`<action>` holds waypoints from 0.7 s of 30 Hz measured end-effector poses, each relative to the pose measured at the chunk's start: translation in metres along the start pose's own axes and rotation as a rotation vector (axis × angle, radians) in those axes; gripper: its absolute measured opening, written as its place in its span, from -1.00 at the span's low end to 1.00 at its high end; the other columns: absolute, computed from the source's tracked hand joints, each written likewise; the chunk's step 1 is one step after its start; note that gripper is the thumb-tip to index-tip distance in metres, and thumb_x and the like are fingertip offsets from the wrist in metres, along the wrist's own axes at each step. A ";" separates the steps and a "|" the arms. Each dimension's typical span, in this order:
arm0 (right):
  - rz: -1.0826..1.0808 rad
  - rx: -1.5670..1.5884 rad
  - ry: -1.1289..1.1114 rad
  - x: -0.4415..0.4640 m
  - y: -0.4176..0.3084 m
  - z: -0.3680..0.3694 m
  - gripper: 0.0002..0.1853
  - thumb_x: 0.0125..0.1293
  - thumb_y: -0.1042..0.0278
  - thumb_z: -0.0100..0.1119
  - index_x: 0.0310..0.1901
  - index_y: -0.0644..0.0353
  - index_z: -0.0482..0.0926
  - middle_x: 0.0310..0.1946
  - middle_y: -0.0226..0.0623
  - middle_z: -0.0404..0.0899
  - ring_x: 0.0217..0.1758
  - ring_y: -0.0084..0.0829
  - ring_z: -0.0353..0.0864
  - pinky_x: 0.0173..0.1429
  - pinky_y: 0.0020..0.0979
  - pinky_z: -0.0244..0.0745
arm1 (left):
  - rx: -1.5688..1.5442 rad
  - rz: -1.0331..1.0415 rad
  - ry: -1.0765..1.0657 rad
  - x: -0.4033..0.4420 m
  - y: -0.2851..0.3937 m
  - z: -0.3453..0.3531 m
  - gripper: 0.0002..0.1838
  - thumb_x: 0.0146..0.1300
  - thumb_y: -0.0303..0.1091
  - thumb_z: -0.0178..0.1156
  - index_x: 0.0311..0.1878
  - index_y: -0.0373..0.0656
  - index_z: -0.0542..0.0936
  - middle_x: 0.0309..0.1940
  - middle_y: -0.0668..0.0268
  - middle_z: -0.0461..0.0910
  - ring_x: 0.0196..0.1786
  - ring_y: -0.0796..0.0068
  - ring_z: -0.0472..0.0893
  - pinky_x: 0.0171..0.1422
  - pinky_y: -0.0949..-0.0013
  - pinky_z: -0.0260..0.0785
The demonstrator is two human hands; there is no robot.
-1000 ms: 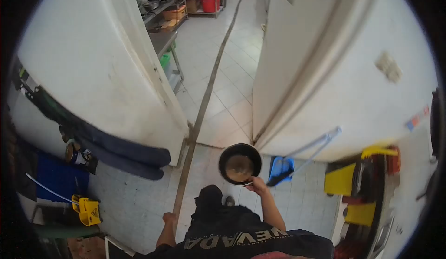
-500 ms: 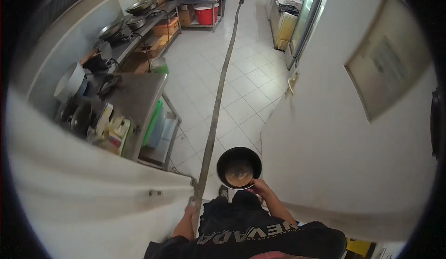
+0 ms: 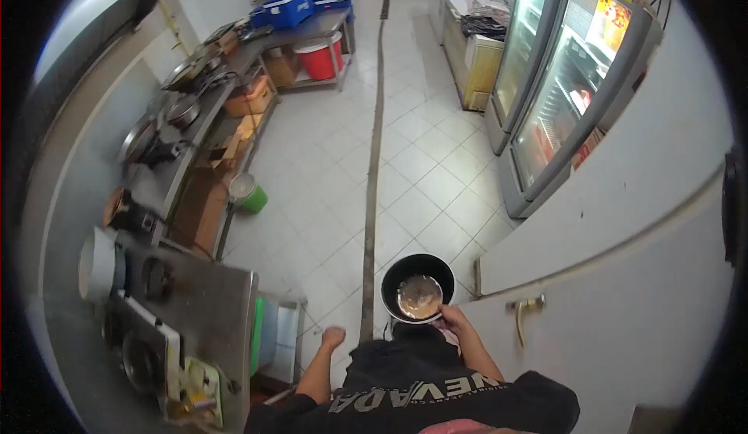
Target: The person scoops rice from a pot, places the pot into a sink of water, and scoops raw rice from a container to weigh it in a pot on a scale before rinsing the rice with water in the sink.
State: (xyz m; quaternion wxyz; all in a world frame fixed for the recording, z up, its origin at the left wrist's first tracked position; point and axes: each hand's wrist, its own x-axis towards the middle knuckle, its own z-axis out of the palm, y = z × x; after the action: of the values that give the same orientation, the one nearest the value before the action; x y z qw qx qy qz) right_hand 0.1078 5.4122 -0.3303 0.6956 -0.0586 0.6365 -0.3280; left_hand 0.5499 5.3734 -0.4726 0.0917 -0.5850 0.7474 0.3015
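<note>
While you carry the cooking pot (image 3: pixel 421 262), hold its mouth level, since the shiny brownish contents (image 3: pixel 419 298) look like liquid and could slop over the rim. The pot is in front of your body, slightly right of centre, above the tiled floor (image 3: pixel 425 157). Your right grip (image 3: pixel 453 319) pinches the near right edge of the pot; as this appears to be a one-sided hold, brace the wrist against tipping. Your left grip (image 3: pixel 333 336) is apart from the pot, its fingers apparently curled; how tightly they are closed cannot be told. Mind the clearance on both sides: at the right, the white door (image 3: pixel 608 301) with its protruding handle (image 3: pixel 520 321) is near your forearm; at the left, the steel surface (image 3: pixel 226 282) ends in a corner near your left arm. A green bucket (image 3: pixel 251 195) stands on the floor beside the left-hand shelving. Watch your footing along the dark floor strip (image 3: pixel 374 200) directly ahead. Farther off, glass-door refrigerators (image 3: pixel 561 107) line the right side, and a red bucket (image 3: pixel 318 61) sits beneath the far-left worktop.
</note>
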 end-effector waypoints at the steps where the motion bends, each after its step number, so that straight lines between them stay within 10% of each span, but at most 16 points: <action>1: -0.032 0.034 0.008 0.005 -0.049 0.015 -0.68 0.36 0.25 -0.07 -0.20 0.41 0.51 -0.46 -0.13 0.63 -0.63 -0.45 0.60 -0.54 -0.53 0.57 | -0.279 -0.290 -0.290 -0.012 0.029 -0.040 -0.65 0.15 -0.14 0.00 -0.33 -0.20 0.66 -0.30 -0.03 0.65 -0.10 0.03 0.63 -0.01 0.01 0.44; 3: -0.043 -0.085 -0.008 0.040 -0.136 0.031 -0.70 0.29 0.30 -0.03 -0.24 0.43 0.53 -0.52 -0.14 0.63 -0.61 -0.47 0.61 -0.57 -0.55 0.51 | 0.009 -0.046 -0.090 0.005 -0.010 0.019 -0.59 0.14 -0.06 0.06 -0.25 -0.24 0.64 -0.26 0.00 0.65 -0.13 -0.02 0.63 -0.02 -0.01 0.45; 5: -0.085 -0.111 -0.031 0.072 -0.223 0.050 -0.68 0.30 0.28 -0.04 -0.25 0.44 0.53 -0.54 -0.15 0.62 -0.60 -0.47 0.61 -0.53 -0.53 0.53 | -0.545 -0.555 -0.138 0.007 0.007 -0.025 -0.60 0.15 -0.05 0.07 -0.13 -0.16 0.64 -0.16 0.00 0.64 -0.09 -0.02 0.62 0.03 0.01 0.45; 9: -0.129 -0.123 -0.001 0.164 -0.368 0.082 -0.70 0.30 0.29 -0.05 -0.26 0.43 0.52 -0.55 -0.16 0.60 -0.60 -0.47 0.59 -0.53 -0.51 0.52 | -0.456 -0.603 -0.231 0.128 0.028 -0.081 -0.58 0.16 -0.03 0.04 -0.13 -0.13 0.65 -0.13 0.04 0.64 -0.06 0.02 0.61 0.08 0.03 0.43; 20: -0.093 0.063 0.133 0.370 -0.690 0.097 -0.69 0.32 0.28 -0.04 -0.33 0.42 0.53 -0.58 -0.12 0.62 -0.70 -0.54 0.49 -0.63 -0.53 0.42 | -0.228 -0.428 -0.360 0.680 0.061 -0.379 -0.51 0.22 0.03 -0.09 -0.14 -0.14 0.67 -0.03 0.04 0.62 0.08 0.07 0.57 0.20 0.07 0.38; 21: -0.099 0.070 0.122 0.358 -0.732 0.105 -0.71 0.31 0.30 -0.05 -0.33 0.42 0.52 -0.59 -0.10 0.61 -0.70 -0.54 0.49 -0.64 -0.53 0.41 | -0.106 -0.315 -0.074 0.766 0.049 -0.390 -0.52 0.21 0.01 -0.07 -0.21 -0.17 0.68 -0.09 -0.01 0.63 0.02 0.03 0.60 0.13 0.06 0.42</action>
State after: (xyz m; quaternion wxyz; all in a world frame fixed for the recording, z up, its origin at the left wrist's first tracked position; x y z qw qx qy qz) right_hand -0.0841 4.6171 -0.2491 0.6399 -0.0454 0.6623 -0.3871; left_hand 0.3600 4.5345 -0.5181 0.1341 -0.6876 0.6255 0.3436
